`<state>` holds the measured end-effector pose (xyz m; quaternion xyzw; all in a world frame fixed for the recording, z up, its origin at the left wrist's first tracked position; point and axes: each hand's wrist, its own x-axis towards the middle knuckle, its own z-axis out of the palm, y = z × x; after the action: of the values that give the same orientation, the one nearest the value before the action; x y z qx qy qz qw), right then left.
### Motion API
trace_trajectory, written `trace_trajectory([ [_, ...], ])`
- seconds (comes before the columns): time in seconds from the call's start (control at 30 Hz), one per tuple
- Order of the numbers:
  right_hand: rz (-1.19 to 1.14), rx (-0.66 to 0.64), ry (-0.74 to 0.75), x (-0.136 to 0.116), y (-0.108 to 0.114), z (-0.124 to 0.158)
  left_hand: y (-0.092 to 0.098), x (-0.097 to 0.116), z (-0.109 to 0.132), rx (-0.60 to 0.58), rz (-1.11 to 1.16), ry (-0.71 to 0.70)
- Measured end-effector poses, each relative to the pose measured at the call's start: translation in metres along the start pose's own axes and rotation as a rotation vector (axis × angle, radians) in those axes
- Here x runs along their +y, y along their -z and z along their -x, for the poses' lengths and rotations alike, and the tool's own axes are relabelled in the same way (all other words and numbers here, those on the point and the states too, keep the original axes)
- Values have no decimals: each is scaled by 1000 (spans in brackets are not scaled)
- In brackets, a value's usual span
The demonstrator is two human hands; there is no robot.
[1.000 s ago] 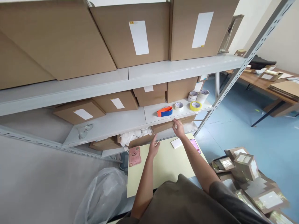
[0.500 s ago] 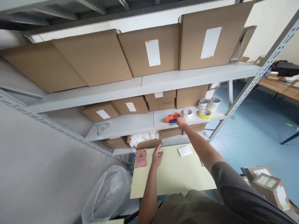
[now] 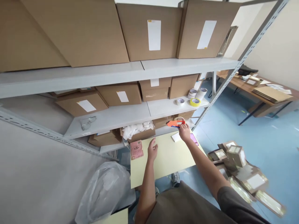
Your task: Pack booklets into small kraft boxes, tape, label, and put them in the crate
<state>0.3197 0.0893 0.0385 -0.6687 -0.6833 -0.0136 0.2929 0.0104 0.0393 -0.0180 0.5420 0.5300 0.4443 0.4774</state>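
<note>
My right hand is closed around an orange and blue tape dispenser, held up in front of the shelf rack. A roll of tape shows at the dispenser's far side. Over the pale yellow table hovers my left hand, fingers apart and holding nothing. To its left lies a pink packet. A small white box rests on the table, partly hidden by my right hand. Beside my right wrist is a phone with a pink screen.
Cardboard boxes line the grey shelves. Tape rolls, one yellow, stand on the middle shelf. White packing material fills a box below. A clear plastic bag sits left of the table; parcels lie on the floor at right.
My right hand has lifted the tape dispenser off the middle shelf and brought it down toward the table. My left hand stays over the table. The view has tilted down and shifted right.
</note>
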Motion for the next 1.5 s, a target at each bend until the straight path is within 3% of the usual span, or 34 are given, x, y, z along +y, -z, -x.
trace_trajectory([
  [0.23,153,-65,-49,19,-4,117,-13,-33,32,-41,1,73],
  [0.4,199,-260,-87,50,-26,174,-30,-41,54,-46,-37,93],
  [0.67,163,-626,-330,130,-65,220,-72,-65,88,32,-97,203],
  [0.77,117,-687,-455,155,-71,224,-90,-69,104,51,-122,236],
  [0.87,41,-682,-468,164,-67,222,-104,-66,115,51,-143,262],
  [1.03,-86,-554,-421,147,-39,209,-122,-41,111,82,-173,266],
  [1.2,-337,-415,-355,107,-13,186,-124,-2,103,130,-204,129],
  [1.33,-519,-357,-162,66,-10,165,-95,12,122,192,-249,44],
  [1.5,-665,-419,37,16,-28,163,-39,-5,191,354,-289,135],
])
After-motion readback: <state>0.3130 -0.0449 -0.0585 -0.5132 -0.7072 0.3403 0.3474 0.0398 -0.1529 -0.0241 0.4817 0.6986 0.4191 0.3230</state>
